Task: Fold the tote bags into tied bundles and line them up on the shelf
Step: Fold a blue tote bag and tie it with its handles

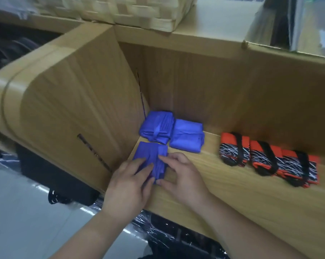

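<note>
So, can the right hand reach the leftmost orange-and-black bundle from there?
Probably yes: only bare shelf lies between the right hand, now touching the front blue bundle, and the leftmost orange-and-black bundle.

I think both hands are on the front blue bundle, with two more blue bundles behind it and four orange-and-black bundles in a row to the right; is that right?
Not quite: the head view shows three orange-and-black bundles, not four. The left hand and right hand do rest on the front blue bundle, with two more blue bundles behind it.
</note>
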The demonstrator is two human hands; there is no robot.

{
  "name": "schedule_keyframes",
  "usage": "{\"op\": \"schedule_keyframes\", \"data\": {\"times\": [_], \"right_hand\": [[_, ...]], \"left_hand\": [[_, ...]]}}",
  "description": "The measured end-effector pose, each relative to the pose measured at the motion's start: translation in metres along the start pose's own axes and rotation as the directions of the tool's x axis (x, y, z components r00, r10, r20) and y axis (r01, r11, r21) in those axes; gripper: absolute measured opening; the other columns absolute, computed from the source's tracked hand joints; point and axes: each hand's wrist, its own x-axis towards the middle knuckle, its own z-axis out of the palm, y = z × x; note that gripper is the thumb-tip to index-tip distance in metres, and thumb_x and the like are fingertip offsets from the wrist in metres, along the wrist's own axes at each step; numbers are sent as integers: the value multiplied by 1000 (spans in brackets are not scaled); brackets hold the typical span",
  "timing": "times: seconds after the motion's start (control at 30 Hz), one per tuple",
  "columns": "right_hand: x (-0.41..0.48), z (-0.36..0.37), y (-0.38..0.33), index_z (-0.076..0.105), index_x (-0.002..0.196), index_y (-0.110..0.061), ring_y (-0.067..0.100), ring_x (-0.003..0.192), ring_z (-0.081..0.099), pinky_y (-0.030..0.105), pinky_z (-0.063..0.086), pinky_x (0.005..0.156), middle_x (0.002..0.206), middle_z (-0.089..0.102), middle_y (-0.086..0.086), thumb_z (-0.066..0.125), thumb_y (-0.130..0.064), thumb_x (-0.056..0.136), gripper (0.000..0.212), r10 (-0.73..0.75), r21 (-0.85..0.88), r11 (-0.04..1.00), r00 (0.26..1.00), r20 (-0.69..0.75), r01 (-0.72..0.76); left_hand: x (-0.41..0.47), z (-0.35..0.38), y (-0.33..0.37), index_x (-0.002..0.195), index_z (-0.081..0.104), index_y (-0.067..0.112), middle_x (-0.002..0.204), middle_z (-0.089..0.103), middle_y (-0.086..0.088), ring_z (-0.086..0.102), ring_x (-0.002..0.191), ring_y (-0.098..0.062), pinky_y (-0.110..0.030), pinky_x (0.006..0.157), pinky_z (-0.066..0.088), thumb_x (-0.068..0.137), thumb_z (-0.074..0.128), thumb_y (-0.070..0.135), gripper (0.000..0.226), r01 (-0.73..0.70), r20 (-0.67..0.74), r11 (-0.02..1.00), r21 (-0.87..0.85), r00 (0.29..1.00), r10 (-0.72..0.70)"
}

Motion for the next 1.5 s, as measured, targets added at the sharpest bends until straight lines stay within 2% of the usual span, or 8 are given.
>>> {"op": "schedule_keyframes", "data": {"times": [0.17,0.3,0.4,0.6,0.9,1.17,1.3,1.5], "right_hand": [[8,17,-17,65,130,-35,20,109,54,28,42,100,123,59,-8,79,-48,68,65,17,-161,986,991,-131,-38],[12,20,-20,63,133,-36,19,117,53,23,35,105,133,60,-8,84,-48,70,68,69,-176,980,986,-150,-95],[6,18,-22,54,141,-39,18,124,52,40,41,108,139,58,-10,68,-61,73,72,71,-246,965,992,-107,-96],[-37,-2,-13,56,139,-36,15,141,34,43,30,112,154,43,-12,56,-64,80,65,168,-450,874,983,-78,-185],[-160,-63,12,63,131,-34,15,137,38,43,30,113,149,48,-12,47,-67,82,61,341,-439,797,909,-239,-414],[-360,-139,61,70,116,-31,23,117,57,43,46,99,130,61,-8,51,-63,80,52,496,-231,619,602,-626,-750],[-494,-174,92,66,125,-31,27,123,53,38,44,103,134,57,-4,39,-73,73,71,697,-117,422,404,-593,-899],[-685,-218,132,56,136,-34,22,129,53,34,43,105,143,52,-2,64,-62,85,59,863,71,206,147,-484,-976]], "left_hand": [[2,-2,-22,146,53,25,137,59,-17,58,120,-36,-44,101,51,92,44,27,55,-42,141,998,49,989,35],[3,-5,-25,135,64,17,141,57,-20,59,125,-38,-43,99,51,85,38,29,58,-86,238,984,154,970,47],[5,-7,-23,134,64,15,141,56,-20,58,124,-39,-44,98,52,85,39,31,57,-87,274,985,150,961,43],[4,-6,-24,136,60,12,144,49,-23,49,126,-44,-52,100,48,80,75,31,61,-83,227,993,79,972,63],[18,1,53,103,72,11,114,62,-11,56,107,-38,-52,91,48,83,56,44,42,-317,86,919,-234,935,345],[-21,55,232,124,64,24,128,59,-1,48,121,-25,-46,100,43,83,68,51,49,-551,350,752,-361,668,657],[-71,85,356,132,59,27,132,55,3,46,124,-24,-40,103,40,84,57,56,56,-606,421,663,-440,513,748],[-161,138,527,125,62,27,125,59,1,53,117,-27,-39,98,46,80,55,60,57,-724,512,528,-445,278,813]]}}
